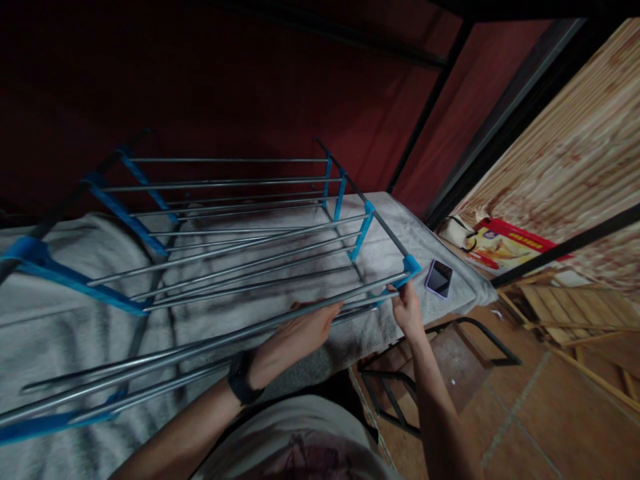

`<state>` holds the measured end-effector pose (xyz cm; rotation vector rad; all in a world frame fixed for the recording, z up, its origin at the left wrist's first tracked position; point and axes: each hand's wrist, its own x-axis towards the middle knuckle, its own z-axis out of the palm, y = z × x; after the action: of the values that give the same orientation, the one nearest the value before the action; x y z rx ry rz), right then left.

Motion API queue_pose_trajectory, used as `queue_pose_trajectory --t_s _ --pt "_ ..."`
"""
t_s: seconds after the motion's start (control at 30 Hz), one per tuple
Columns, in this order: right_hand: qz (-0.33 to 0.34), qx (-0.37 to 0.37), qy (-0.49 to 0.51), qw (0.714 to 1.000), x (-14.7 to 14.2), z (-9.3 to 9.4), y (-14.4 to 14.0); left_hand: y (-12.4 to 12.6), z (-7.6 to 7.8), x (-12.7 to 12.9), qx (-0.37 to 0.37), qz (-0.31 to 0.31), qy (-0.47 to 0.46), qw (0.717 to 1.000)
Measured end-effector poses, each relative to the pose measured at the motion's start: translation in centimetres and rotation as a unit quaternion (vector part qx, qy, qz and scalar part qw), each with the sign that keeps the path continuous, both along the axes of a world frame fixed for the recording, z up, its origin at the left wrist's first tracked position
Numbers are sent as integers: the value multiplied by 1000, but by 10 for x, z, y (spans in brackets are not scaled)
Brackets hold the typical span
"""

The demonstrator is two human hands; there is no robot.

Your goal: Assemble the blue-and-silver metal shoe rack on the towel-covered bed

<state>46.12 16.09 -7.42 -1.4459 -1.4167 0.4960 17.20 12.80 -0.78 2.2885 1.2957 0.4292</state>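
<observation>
We grip the rack (250,231) by its blue corner (413,265), right hand (407,310) curled, phone (439,279) to its right; whether our half-open left hand (311,328) holds anything, we cannot tell.

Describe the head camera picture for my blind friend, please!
A person's right hand holds a rack of grey metal bars with blue brackets; left hand is at a front bar. Grey cloth lies beneath, with a rectangular purple-edged phone.

Dim light, dark red wall (240,87), brown tiled floor (565,427), slatted wooden furniture (575,307)
</observation>
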Motion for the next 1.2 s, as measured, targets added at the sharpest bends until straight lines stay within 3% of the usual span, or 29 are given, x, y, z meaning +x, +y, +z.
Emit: queue_pose_trajectory --t_s 0.13,0.37,0.57,0.87,1.2 --pt "-14 -9 2 1000 2 -1 5 2 -4 -5 36 15 27 999" --pt "-7 -20 -48 999 4 -2 6 1 -14 2 -23 20 3 1000" --pt "-30 -24 -67 997 -4 1 1 1 -12 4 -16 18 4 1000" --pt "-7 -17 -35 999 -10 2 -4 0 -10 3 -11 23 16 1000" --pt "-36 -45 -80 995 -16 2 -7 -1 -13 8 -5 24 6 1000"
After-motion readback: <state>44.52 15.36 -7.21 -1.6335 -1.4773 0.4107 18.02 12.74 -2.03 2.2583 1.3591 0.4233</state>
